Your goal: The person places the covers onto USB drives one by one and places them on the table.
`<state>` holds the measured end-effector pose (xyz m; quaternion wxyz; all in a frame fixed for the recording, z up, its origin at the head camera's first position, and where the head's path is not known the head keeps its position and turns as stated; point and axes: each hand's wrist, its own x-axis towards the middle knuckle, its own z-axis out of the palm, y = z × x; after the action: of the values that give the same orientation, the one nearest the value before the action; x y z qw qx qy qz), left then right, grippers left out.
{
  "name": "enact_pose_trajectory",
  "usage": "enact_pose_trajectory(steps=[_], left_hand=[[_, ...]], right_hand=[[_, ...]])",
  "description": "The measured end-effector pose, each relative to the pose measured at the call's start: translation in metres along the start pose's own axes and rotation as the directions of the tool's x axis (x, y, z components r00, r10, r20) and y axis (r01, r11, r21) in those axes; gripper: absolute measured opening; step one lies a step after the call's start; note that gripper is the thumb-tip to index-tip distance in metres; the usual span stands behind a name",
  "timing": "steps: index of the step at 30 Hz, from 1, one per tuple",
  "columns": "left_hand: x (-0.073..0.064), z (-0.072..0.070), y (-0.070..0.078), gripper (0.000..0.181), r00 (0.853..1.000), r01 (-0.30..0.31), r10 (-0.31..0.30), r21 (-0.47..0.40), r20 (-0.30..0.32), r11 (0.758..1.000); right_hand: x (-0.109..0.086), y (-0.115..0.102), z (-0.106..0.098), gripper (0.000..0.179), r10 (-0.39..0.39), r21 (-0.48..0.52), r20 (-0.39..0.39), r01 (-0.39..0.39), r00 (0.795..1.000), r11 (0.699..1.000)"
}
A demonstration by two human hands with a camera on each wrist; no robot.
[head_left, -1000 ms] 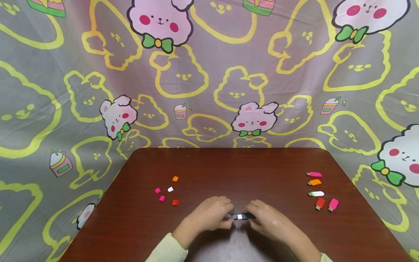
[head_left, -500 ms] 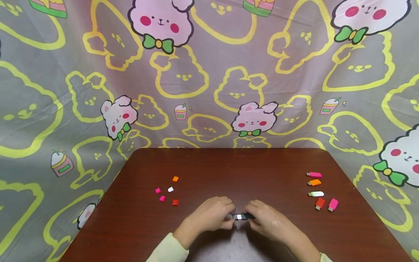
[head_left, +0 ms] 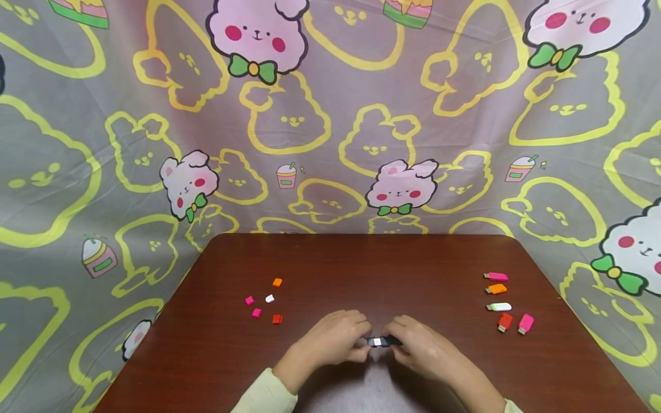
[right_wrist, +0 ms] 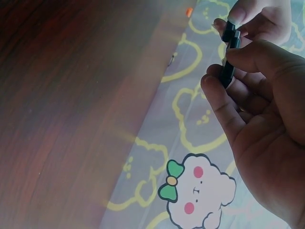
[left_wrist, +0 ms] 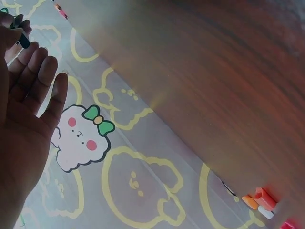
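Close to the table's near edge in the head view, my right hand (head_left: 424,345) pinches a black USB flash drive (right_wrist: 230,66) between thumb and fingers. Its bright metal plug (head_left: 377,342) points toward my left hand (head_left: 335,337). Between left thumb and fingertips is a small black cap (right_wrist: 228,31), close by the plug in the right wrist view. Whether cap and plug touch is hard to tell. In the left wrist view, the left hand's other fingers (left_wrist: 46,71) extend loosely, and only part of the black drive shows.
On the table (head_left: 377,269), several loose caps lie at left, including an orange cap (head_left: 277,282) and a red cap (head_left: 277,319). At right lie several uncapped drives, among them a white flash drive (head_left: 499,307) and a red flash drive (head_left: 505,322). A patterned curtain (head_left: 330,143) surrounds the table.
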<state>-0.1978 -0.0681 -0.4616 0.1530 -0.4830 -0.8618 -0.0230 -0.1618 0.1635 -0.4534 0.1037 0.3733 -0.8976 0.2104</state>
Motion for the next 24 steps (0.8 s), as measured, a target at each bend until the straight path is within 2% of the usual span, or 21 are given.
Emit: enact_pose_trajectory(steps=[5,20,24], left_hand=[[-0.0014,-0.0007,-0.0012,0.022,1.0,0.002,-0.002,-0.007,-0.011,1.0],[0.0013,-0.0013,0.0002,0.021,0.999,-0.029,0.027,-0.025,-0.044,0.999],[0.0029,-0.0012,0.001,0.021,0.998,-0.032,0.031,-0.02,-0.051,0.999]], right_hand=[[-0.0006,0.0004,-0.0004,0.024,0.003,-0.002,0.001,-0.003,1.0,1.0],[-0.0016,0.0022,0.0022,0.027,-0.064,-0.037,-0.065,0.062,0.996,0.997],[-0.0013,0.0008,0.0016,0.026,-0.069,-0.032,-0.061,0.068,0.996,0.997]])
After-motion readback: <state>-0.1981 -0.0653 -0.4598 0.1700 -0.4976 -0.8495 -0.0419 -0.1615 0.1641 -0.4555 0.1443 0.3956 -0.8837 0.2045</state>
